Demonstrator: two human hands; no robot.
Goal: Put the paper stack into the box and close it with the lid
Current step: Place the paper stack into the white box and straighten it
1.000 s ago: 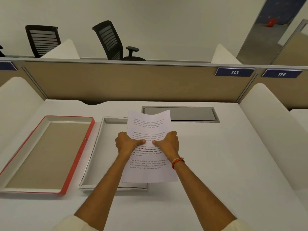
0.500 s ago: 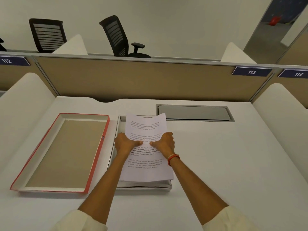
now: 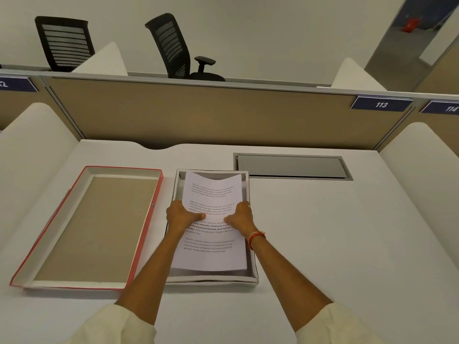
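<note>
A white paper stack (image 3: 211,254) with printed text hangs over the shallow white box (image 3: 213,279) at the middle of the desk, within the box's walls, its far end bowed. My left hand (image 3: 180,216) grips the stack's left edge and my right hand (image 3: 241,217) grips its right edge, thumbs on top. The red-edged lid (image 3: 146,225) lies upside down to the left of the box, its brown inside facing up.
A grey cable hatch (image 3: 293,166) is set into the desk behind the box to the right. Tan partition panels (image 3: 211,112) and white side dividers (image 3: 422,165) close off the desk. Two black office chairs stand beyond the partition.
Both hands have carried the paper stack to the left and down, from above the box's right edge to inside the box's outline. The view has shifted, too.
</note>
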